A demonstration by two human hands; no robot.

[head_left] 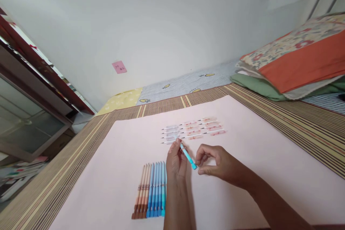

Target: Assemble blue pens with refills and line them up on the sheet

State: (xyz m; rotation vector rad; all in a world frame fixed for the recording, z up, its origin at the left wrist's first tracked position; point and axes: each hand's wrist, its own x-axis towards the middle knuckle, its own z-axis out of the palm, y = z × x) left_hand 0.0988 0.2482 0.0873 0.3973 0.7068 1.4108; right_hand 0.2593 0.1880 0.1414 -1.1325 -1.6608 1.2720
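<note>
My left hand pinches a turquoise pen near its upper end, with the pen slanting down to the right. Beside the pen's lower, darker turquoise end is my right hand; its thumb and curled fingers are slightly apart, and nothing shows between them. Left of my left wrist lies a row of pens, brown-and-peach ones at the left, blue and turquoise ones at the right. My left forearm may hide part of that row. Beyond my hands, thin white pen refills with dark tips lie in columns, reddish or greyish translucent patches around them.
A pale pink sheet lies under everything, on a striped mat. Folded bedding in orange, floral and green is piled at the right. A pink note is stuck on the white wall. Papers lie at the left.
</note>
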